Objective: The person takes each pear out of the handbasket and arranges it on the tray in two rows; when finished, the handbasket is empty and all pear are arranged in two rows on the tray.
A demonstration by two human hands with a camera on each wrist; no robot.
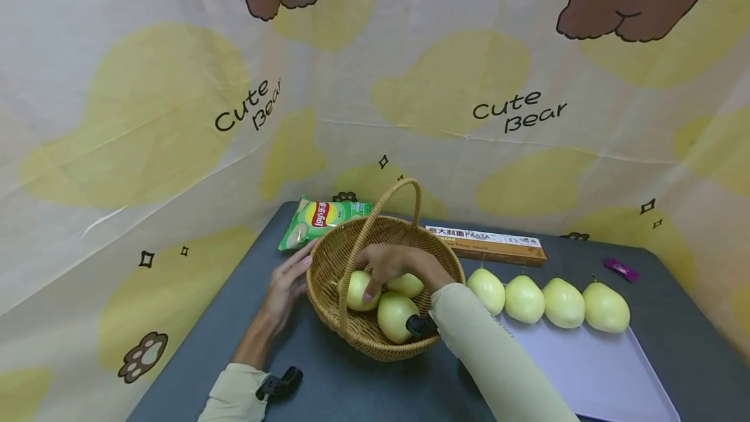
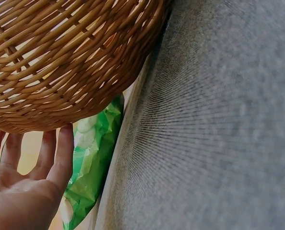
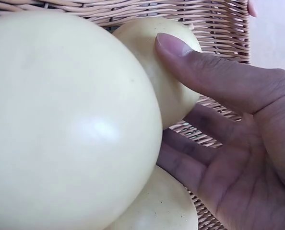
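A wicker basket (image 1: 375,346) with an arched handle holds 3 pale yellow-green pears. Inside it my right hand (image 1: 391,263) grips the left pear (image 1: 358,293); in the right wrist view the thumb lies on that pear (image 3: 142,52) with fingers behind it. The front pear (image 1: 396,316) looms large in that view, and the back pear (image 1: 406,286) is partly covered by my hand. On the basket's left outer side rests my left hand (image 1: 287,284). Its extended fingertips touch the weave (image 2: 61,96) in the left wrist view.
Several more pears (image 1: 564,303) stand in a row along the back of a white tray (image 1: 603,370) at right. Behind the basket lie a green chip bag (image 1: 305,226) and a pasta box (image 1: 498,247). A small purple packet (image 1: 621,269) is at far right.
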